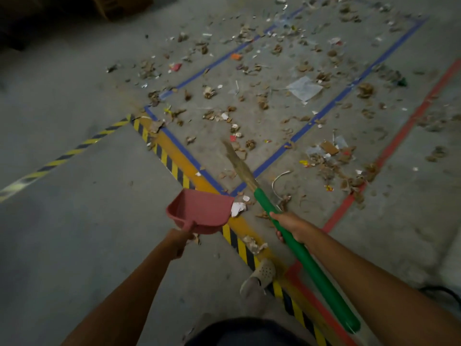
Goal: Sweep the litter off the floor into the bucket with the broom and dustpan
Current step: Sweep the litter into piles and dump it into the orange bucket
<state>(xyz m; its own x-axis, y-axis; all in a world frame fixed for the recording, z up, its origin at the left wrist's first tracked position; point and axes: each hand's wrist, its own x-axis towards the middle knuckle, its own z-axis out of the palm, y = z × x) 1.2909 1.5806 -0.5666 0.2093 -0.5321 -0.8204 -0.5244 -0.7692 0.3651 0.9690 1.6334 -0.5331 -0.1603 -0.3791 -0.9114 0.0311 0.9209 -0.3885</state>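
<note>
The handle of the dustpan (202,208) is hidden inside the fingers of the left hand (178,242), the bristles (237,161) of the broom (299,253), well beyond the fingers of the right hand (291,227), are blurred, and the farthest litter (349,11) is too small to tell.

The dustpan (202,208) hung over the striped tape line (169,161) on the floor (87,221), its handle in the left hand (178,242) just behind it. Right of the dustpan, the broom (264,199) slanted forward from the right hand (290,227), its bristles reaching beyond the dustpan into the near corner of the taped rectangle (319,113). A paper scrap (238,208) lay just beside the dustpan's right edge. Most litter (262,101) spread ahead and right of the dustpan. A shoe (262,273) stood behind the dustpan, to its right, on the same tape line
</note>
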